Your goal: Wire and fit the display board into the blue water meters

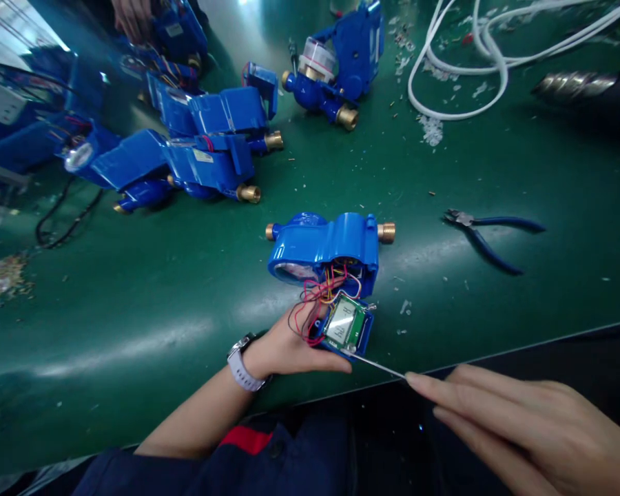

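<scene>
My left hand point(284, 349), with a watch on its wrist, grips a small blue housing part point(364, 335) that carries a green circuit board with a lit-looking display point(342, 322). Red, yellow, black and white wires point(310, 303) run from it into an opened blue water meter point(323, 241) lying just beyond. Brass threaded ends stick out on both sides of the meter. In my right hand point(527, 420), fingers pinched, is a thin metal tool point(377, 366); its tip touches or nearly touches the board's near corner. The tool's rear end is hidden by the hand.
Blue-handled cutters point(490, 234) lie open to the right. Several blue meters point(201, 158) stand at the back left, another meter point(323, 76) at the back middle. White cable point(459, 116), a power driver point(589, 89) and scraps lie at the back right. Another person's hand point(133, 17) is top left.
</scene>
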A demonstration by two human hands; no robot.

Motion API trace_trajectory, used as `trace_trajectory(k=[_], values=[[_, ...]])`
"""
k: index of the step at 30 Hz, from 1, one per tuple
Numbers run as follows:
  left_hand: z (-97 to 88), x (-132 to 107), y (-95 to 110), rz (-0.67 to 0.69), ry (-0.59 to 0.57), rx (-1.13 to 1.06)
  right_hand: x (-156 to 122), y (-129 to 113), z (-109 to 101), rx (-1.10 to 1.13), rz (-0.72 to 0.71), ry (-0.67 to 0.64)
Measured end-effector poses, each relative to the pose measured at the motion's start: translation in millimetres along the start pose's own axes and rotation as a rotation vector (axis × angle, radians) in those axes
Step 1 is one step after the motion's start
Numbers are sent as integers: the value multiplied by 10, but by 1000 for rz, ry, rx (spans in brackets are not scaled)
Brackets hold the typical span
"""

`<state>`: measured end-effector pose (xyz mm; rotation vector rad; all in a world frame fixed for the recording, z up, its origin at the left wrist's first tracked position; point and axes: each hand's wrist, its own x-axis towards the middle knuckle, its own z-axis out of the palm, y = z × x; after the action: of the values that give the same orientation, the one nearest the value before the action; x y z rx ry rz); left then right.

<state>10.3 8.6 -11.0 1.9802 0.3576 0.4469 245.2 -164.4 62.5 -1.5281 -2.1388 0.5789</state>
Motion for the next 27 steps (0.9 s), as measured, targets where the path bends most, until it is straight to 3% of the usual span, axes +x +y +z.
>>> trace_trajectory(k=[4, 9, 13, 18, 21, 27], values=[[59, -208, -9, -169, 86, -133, 59, -75, 154, 30, 23, 75], [158, -352, 28, -269, 123, -86, 7, -145, 299, 91, 51, 115], [56, -206, 64, -301, -13, -114, -110, -143, 232, 121, 51, 126], [-101, 84, 29, -269, -220, -331, -213, -103, 120, 93, 80, 167], [-112, 180, 25, -309, -217, -425, -187, -107, 79, 77, 91, 191], [-111, 243, 113, -194, -239, -197, -122, -124, 22, 57, 52, 135]])
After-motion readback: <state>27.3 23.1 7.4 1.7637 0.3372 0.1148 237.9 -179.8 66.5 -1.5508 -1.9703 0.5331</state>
